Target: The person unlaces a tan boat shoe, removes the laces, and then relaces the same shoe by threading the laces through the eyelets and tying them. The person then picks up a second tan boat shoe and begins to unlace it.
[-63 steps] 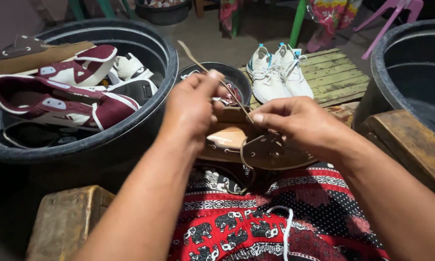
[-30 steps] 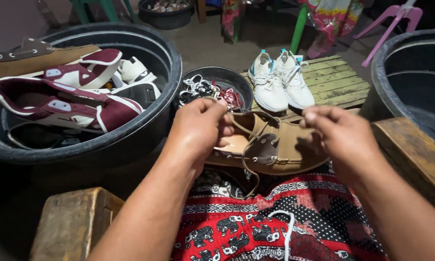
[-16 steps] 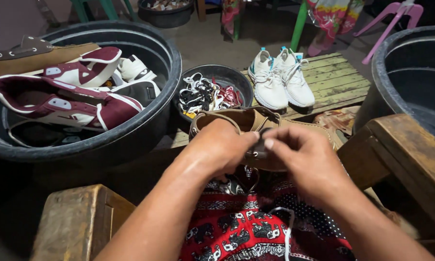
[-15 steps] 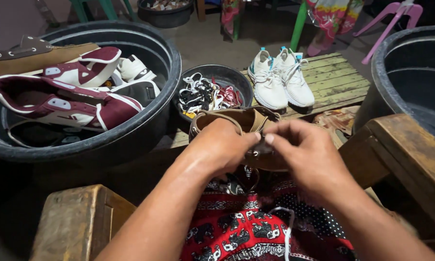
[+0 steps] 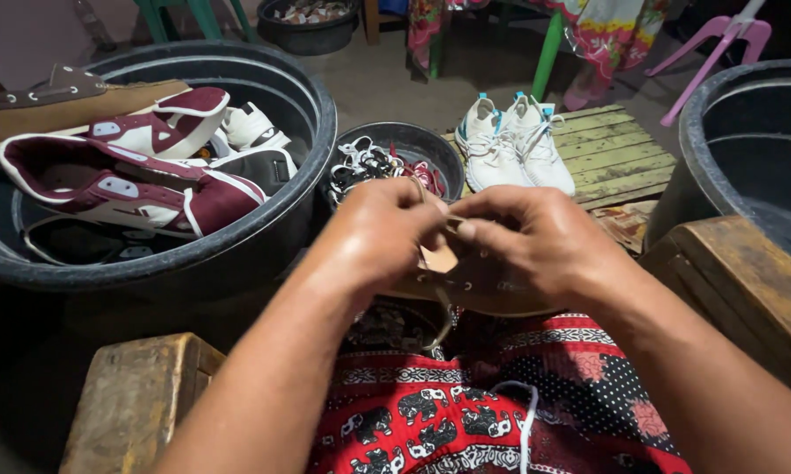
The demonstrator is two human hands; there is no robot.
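1. Compared with half a second earlier, both hands sit higher and closer over the brown shoe (image 5: 492,294), hiding most of its upper
2. Left hand (image 5: 382,230): fingers curled, tips pinching the shoe's lace or tongue edge at the centre; exactly which, cannot be told
3. Right hand (image 5: 536,241): fingers bent inward, thumb and forefinger pinched on the same spot, touching the left fingertips
4. Brown shoe: rests on the lap above the red patterned cloth (image 5: 448,412), with a thin brown lace (image 5: 445,320) dangling below it
5. Surroundings: large black tub (image 5: 312,132) of maroon and white sneakers (image 5: 128,180) at left; small black basin (image 5: 439,149) of laces ahead; white sneaker pair (image 5: 514,145) on a wooden pallet (image 5: 619,154)
6. Risk, as judged: the fine pinch could slip, letting the lace pull free of its eyelet; the shoe, balanced on the lap, could tip forward toward the basin
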